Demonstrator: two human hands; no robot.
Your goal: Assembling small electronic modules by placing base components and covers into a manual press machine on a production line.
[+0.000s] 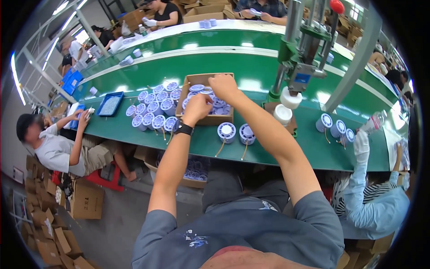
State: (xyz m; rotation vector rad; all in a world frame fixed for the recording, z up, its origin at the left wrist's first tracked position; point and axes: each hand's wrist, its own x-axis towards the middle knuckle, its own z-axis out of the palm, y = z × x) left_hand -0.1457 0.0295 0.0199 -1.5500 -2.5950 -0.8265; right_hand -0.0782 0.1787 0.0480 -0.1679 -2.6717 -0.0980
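Observation:
A cardboard box (218, 120) with light purple round plastic parts (218, 107) in it stands on the green table in front of me. My left hand (198, 109) is over its left side, fingers curled in, with a black watch on the wrist. Above the far right part of the box is my right hand (223, 88), closed with its fingers turned down; whatever either hand holds is hidden. Left of the box stand many light purple cylindrical units (157, 108) with slotted tops and thin wires. Two more such units, one a purple cylinder (226, 132), stand nearer to me.
A green hand press (298, 78) with a red-knobbed lever and white round tooling rises at the right. Several units (337, 127) stand beyond it, near a co-worker's gloved hand (361, 142). A blue tray (110, 104) lies left, beside another seated person. Behind runs a green conveyor (161, 67).

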